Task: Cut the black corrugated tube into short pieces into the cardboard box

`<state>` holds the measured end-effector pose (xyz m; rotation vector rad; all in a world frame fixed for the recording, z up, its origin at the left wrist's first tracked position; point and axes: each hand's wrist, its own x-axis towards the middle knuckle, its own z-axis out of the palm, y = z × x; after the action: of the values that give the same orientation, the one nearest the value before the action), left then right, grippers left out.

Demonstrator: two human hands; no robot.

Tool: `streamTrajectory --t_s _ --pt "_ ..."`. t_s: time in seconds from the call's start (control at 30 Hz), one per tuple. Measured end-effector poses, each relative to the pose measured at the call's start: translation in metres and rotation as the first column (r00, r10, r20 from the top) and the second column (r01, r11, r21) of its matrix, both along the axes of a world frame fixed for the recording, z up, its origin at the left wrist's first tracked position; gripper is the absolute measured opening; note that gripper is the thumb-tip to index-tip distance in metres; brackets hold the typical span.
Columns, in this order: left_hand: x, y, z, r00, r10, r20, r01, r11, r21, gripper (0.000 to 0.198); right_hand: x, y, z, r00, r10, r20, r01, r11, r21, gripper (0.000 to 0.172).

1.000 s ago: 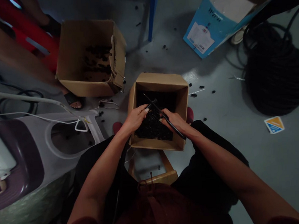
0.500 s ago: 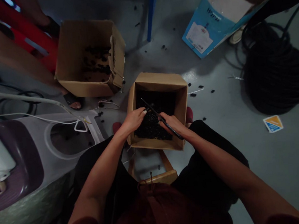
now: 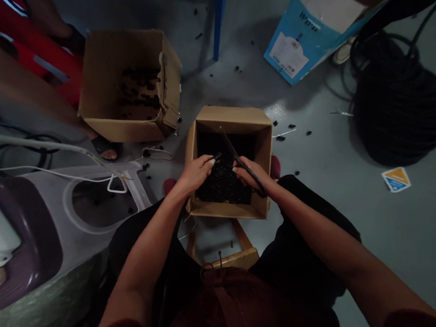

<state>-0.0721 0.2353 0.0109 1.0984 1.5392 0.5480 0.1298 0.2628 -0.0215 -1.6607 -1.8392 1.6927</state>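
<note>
Black cable (image 3: 236,157) gripped by right hand (image 3: 250,175), left hand (image 3: 195,174) reaching alongside

Workshop floor (image 3: 420,257), coiled black cable (image 3: 399,102), open cardboard box (image 3: 117,60), scattered black parts (image 3: 293,126)

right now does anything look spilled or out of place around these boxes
Yes, small black pieces are scattered across the grey floor outside the nearer box and the farther box, so they look spilled. The farther box also has a torn corner.

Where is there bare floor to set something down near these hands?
Bare grey floor lies right of the cardboard box, below the black cable coil. It is crowded left of that box, where white cables and black bits lie.
</note>
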Motion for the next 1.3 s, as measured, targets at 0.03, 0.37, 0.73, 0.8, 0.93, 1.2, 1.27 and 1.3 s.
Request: streamTrajectory --t_s 0.03,0.37,0.73,0.8,0.93,1.2,1.27,1.3 --pt "0.002 0.0 0.003 0.997 0.045 0.055 -0.042 0.998 -0.045 0.022 -0.001 0.003 0.001 0.993 -0.08 -0.086 0.075 0.995 -0.058 0.017" --pt "0.023 -0.001 0.016 0.943 0.159 0.294 -0.069 0.953 -0.294 0.026 -0.007 0.015 0.003 0.833 -0.388 -0.395 0.302 0.916 -0.263 0.043" --pt "0.031 -0.009 0.003 0.904 0.105 0.414 0.012 0.963 -0.269 0.028 -0.004 0.021 -0.001 0.757 -0.457 -0.467 0.364 0.888 -0.279 0.042" --pt "0.03 -0.01 0.003 0.885 0.117 0.451 0.017 0.959 -0.283 0.031 -0.002 0.025 -0.001 0.729 -0.492 -0.476 0.398 0.87 -0.29 0.043" --pt "0.03 -0.011 0.003 0.866 0.183 0.466 -0.035 0.951 -0.308 0.033 -0.001 0.028 0.0 0.743 -0.485 -0.46 0.41 0.874 -0.259 0.043" --pt "0.03 -0.009 0.011 0.907 0.26 0.331 -0.165 0.943 -0.289 0.039 -0.003 0.023 0.005 0.805 -0.384 -0.452 0.344 0.923 -0.171 0.038" --pt "0.026 -0.006 0.014 0.893 0.311 0.325 -0.224 0.934 -0.278 0.041 0.0 0.023 0.004 0.846 -0.357 -0.397 0.332 0.934 -0.134 0.036" --pt "0.024 -0.004 0.015 0.884 0.341 0.32 -0.26 0.927 -0.27 0.043 0.001 0.023 0.003 0.87 -0.333 -0.363 0.319 0.942 -0.101 0.036"
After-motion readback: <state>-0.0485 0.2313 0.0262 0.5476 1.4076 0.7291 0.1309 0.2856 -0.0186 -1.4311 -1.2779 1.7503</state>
